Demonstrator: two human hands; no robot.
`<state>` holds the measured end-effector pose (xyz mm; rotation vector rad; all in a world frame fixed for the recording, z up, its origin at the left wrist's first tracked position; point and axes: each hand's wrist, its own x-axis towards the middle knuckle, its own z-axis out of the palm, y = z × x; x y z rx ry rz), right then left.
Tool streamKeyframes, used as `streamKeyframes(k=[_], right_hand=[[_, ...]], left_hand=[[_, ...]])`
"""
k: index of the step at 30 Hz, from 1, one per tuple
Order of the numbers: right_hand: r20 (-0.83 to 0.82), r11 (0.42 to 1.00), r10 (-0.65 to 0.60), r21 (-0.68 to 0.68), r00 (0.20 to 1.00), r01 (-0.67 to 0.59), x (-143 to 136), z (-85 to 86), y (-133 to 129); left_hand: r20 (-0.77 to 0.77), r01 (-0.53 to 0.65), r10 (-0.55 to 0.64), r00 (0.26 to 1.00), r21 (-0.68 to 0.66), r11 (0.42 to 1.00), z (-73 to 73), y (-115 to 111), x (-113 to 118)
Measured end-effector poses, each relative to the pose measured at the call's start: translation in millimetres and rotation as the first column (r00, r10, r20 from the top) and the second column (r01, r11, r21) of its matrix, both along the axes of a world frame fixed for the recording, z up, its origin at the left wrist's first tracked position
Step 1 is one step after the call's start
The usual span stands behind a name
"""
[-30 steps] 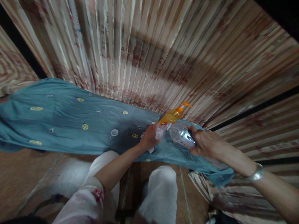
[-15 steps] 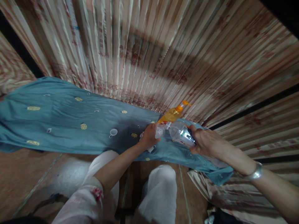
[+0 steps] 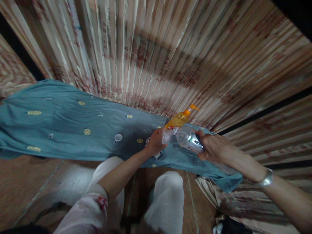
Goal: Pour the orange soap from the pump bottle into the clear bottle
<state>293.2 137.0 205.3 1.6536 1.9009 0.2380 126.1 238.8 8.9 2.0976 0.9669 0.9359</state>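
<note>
My right hand (image 3: 214, 148) is wrapped round a clear plastic bottle (image 3: 187, 138) with a dark and silver label. The bottle lies tilted, its neck pointing left. My left hand (image 3: 156, 143) is closed round a small clear plastic container (image 3: 166, 136), whose exact kind I cannot make out. The bottle's mouth meets the container's opening or sits right at it. Just behind them stands a pump bottle (image 3: 178, 120) of yellow liquid with an orange pump top. Something white and crumpled (image 3: 157, 155) shows beneath my left hand.
A teal cloth (image 3: 68, 130) with pineapple prints covers the long narrow surface. A small round white object (image 3: 118, 137) lies on it left of my hands. Behind hangs a pleated curtain (image 3: 146, 58), with dark poles (image 3: 263, 112) at the sides. My knees (image 3: 168, 188) are below the front edge.
Almost nothing differs. Both hands keep their grip on the bottle and the small container in the same place; the view has shifted very slightly.
</note>
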Motion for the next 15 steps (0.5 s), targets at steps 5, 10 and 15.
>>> streamKeyframes(k=[5, 10, 15], right_hand=[[0.020, 1.000, -0.006, -0.008, 1.000, 0.007, 0.7, -0.7, -0.4], [-0.007, 1.000, 0.008, 0.020, 1.000, -0.008, 5.5, -2.6, 1.4], [-0.035, 1.000, 0.005, 0.008, 0.999, -0.005, 5.3, -0.5, -0.2]], left_hand=[[-0.002, -0.003, 0.003, 1.000, 0.018, 1.000, -0.7, -0.5, 1.4], [-0.004, -0.011, 0.011, 1.000, 0.023, 1.000, -2.4, -0.7, 2.0], [0.006, 0.012, -0.012, 1.000, 0.041, 0.999, -2.9, -0.3, 2.3]])
